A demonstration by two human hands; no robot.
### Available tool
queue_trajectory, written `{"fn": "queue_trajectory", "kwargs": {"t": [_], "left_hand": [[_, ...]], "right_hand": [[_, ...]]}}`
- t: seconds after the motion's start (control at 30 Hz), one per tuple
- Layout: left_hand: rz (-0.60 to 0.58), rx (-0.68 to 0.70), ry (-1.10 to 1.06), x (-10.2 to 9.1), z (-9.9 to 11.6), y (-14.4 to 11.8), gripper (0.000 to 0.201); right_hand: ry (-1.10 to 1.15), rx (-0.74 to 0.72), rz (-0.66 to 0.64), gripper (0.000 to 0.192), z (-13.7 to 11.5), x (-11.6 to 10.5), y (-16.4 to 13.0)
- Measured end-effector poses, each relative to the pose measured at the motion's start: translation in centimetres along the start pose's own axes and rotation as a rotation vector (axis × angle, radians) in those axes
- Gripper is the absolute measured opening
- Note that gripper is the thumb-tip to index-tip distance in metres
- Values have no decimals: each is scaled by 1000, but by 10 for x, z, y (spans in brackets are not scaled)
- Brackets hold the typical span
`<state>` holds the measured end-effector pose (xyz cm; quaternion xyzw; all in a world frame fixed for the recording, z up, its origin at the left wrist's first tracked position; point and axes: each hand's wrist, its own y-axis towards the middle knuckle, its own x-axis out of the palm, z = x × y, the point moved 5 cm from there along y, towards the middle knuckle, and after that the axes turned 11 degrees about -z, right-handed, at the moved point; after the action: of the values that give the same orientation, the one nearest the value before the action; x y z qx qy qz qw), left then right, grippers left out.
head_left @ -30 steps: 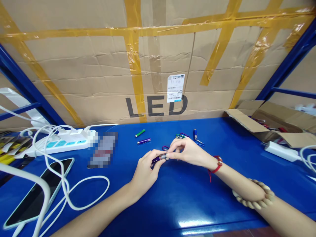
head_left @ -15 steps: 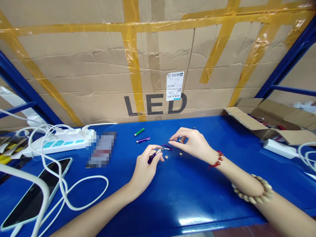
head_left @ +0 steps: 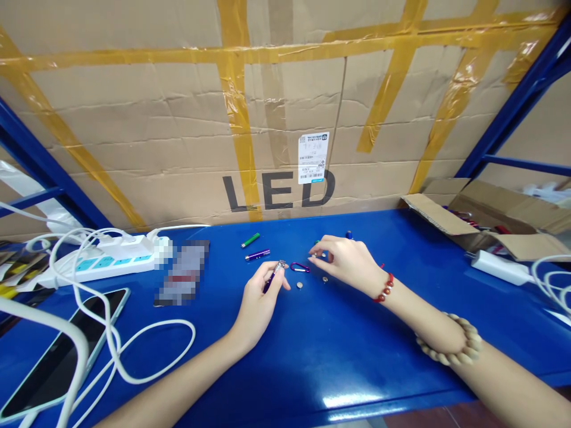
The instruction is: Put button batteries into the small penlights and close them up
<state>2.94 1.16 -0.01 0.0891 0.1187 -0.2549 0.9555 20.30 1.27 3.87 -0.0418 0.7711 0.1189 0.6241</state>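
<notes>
My left hand (head_left: 259, 300) is closed around a purple mini flashlight (head_left: 269, 280), its silver end pointing up past the fingertips. Over the tabletop to its right, my right hand (head_left: 348, 258) has thumb and forefinger brought together around something small and silvery that I cannot make out. Between the hands lies a purple carabiner clip (head_left: 300, 268). Two button cells, a nearer one (head_left: 299, 285) and a farther one (head_left: 325, 279), rest below it. Beyond the left hand are another purple mini flashlight (head_left: 257, 255) and a green one (head_left: 250, 240). A blue piece (head_left: 349, 235) shows behind my right hand.
The blue table (head_left: 285, 380) backs onto a big taped carton (head_left: 178, 137). On the left are a power strip (head_left: 102, 261), looping white cables, a phone (head_left: 66, 351) and a blurred packet (head_left: 182, 273). An opened cardboard box (head_left: 486, 220) and a white adapter (head_left: 502, 267) are at right.
My right hand has drawn slightly away from the carabiner clip, uncovering the blue piece behind it. The flashlight in my left hand is tilted more upright, away from the clip.
</notes>
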Motion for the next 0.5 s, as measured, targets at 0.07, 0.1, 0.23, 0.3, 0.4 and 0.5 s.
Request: {"fn": "queue_trajectory", "kwargs": {"t": [0.07,0.1,0.23,0.3,0.4,0.5], "left_hand": [[-18,4,-6,2,1,-1,30],[-28,5,-5,2,2,-1,30],[-69,8,4,6,2,-2,31],[-91,21,-6,7,1,-2,31],[-108,29,-33,8,0,-2,33],[-91,3,-97,8,-1,-3,35]], "right_hand": [[-3,-44,-54,18,-2,8,1],[-2,-81,-77,18,-3,12,1],[-9,-185,-108,15,-8,24,1],[-7,-177,-111,13,-10,26,1],[9,-154,-108,10,-14,25,1],[33,-169,-80,8,-18,23,0]]}}
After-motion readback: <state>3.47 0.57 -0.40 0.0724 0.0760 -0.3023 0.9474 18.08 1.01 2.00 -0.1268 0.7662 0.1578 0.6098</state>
